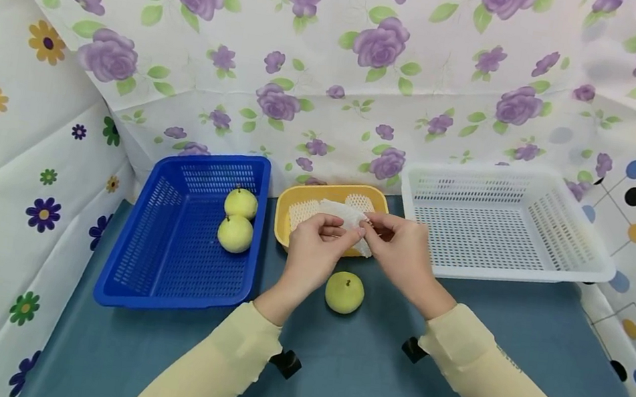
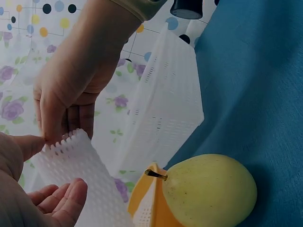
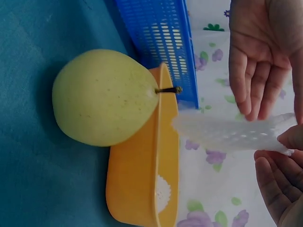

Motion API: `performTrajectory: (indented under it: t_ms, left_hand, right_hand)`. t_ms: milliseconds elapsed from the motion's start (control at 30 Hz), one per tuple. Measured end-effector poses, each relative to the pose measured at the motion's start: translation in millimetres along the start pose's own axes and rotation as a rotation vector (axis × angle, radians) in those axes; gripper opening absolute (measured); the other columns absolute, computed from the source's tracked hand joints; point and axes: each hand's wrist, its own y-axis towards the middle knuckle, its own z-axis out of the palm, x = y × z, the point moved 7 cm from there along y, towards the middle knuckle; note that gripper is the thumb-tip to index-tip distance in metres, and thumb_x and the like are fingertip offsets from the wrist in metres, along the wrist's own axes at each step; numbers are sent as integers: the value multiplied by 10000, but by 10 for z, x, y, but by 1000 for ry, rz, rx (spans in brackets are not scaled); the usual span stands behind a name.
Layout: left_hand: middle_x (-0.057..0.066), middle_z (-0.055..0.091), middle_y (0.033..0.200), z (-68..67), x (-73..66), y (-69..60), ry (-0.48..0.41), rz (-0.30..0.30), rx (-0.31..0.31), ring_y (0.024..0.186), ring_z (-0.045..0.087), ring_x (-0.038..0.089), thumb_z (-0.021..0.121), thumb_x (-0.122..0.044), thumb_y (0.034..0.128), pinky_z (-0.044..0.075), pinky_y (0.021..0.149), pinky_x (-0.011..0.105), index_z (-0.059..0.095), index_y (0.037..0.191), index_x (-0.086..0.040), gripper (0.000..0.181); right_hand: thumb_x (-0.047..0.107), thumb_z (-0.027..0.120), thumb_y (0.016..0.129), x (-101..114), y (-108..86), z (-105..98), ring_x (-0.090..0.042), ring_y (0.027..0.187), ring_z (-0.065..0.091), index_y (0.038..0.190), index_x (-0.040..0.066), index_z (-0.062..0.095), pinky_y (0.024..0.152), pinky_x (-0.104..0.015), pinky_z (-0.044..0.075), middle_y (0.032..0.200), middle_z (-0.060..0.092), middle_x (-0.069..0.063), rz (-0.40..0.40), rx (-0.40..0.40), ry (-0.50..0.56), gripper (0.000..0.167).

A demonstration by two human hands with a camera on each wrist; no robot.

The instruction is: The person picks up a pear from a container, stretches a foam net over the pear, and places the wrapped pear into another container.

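A white foam net sleeve [image 1: 340, 211] hangs flattened between my two hands, above a yellow basket [image 1: 280, 220]. My left hand [image 1: 316, 246] holds its upper edge near the thumb tip, its other fingers loosely bent beside the mesh [image 2: 90, 184]. Close against it, my right hand [image 1: 407, 257] pinches the same edge between thumb and fingers, as the right wrist view shows at the sleeve's end [image 3: 227, 132]. A yellow-green pear [image 1: 344, 292] with a dark stem stands on the table just in front of the yellow basket, below both hands and untouched.
At the left, a blue basket [image 1: 146, 290] holds two pears [image 1: 235, 234] along its right side. A white perforated basket [image 1: 525, 277] stands at the right. More foam nets [image 1: 361, 201] lie in the yellow basket. Flowered sheeting [image 1: 310, 77] rises behind.
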Motion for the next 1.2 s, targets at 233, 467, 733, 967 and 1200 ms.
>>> performTrajectory:
  t_ms: [233, 467, 733, 967, 1200]
  left_hand:
    - [49, 687, 852, 13, 61, 17, -33, 25, -2, 704, 662, 134, 667, -319, 858, 573, 594, 262, 684, 968, -102, 243]
    - [140, 668, 890, 25, 203, 37, -295, -85, 42, 706, 677, 241, 652, -229, 885, 590, 622, 320, 689, 989, -29, 229]
    - [94, 638, 945, 20, 369, 39, -596, -320, 45, 763, 679, 153, 647, -207, 884, 580, 760, 303, 660, 1064, -22, 259]
    - [78, 628, 1006, 16, 412, 50, -639, -390, 13, 844, 647, 204, 663, -219, 871, 583, 720, 282, 672, 1067, -66, 249]
    - [108, 598, 1045, 56, 435, 38, -813, -453, 14, 913, 663, 183, 628, -123, 890, 556, 838, 291, 628, 1119, -15, 253]
  right_hand:
    - [333, 642, 879, -63, -73, 48, -22, 686, 644, 1049, 172, 721, 567, -200, 545, 846, 715, 47, 81, 22, 101, 247]
    - [364, 647, 871, -148, -119, 29, -57, 685, 646, 1029, 186, 724, 577, -238, 556, 829, 701, 49, 145, 5, 204, 250]
    - [219, 676, 864, -87, -165, -13, -162, 632, 655, 1024, 71, 716, 536, -299, 561, 864, 714, -68, 180, 23, 261, 222]
    - [133, 667, 866, 24, -201, -70, -149, 614, 655, 1017, 16, 707, 556, -353, 570, 890, 710, -144, 189, 37, 285, 195]
    - [58, 671, 849, -10, -217, -21, -350, 671, 658, 1008, -27, 698, 570, -336, 576, 914, 690, -228, 225, 56, 382, 182]
